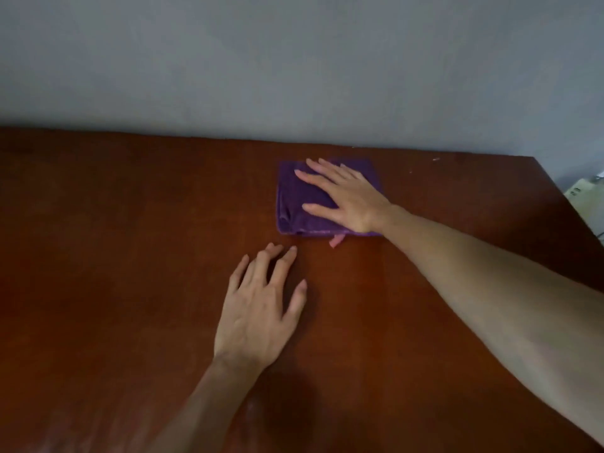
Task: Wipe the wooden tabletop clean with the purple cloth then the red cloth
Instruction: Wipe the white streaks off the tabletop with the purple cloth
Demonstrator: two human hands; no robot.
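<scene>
Wiping with the purple cloth (295,204), the flat right hand (346,199) is pressing it onto the far table (130,223); next, sweeping unwiped wood.

The folded cloth (295,199) lies on the tabletop (114,240) right of centre in the frame, near the table's far edge, where the wall (294,60) stands behind it. The right hand (346,196) rests flat on top of the cloth, its forearm running down to the lower right of the frame. The left hand (261,308) rests on the bare tabletop just below the cloth and apart from it, while a power strip (583,194) sits beyond the table's right edge.
</scene>
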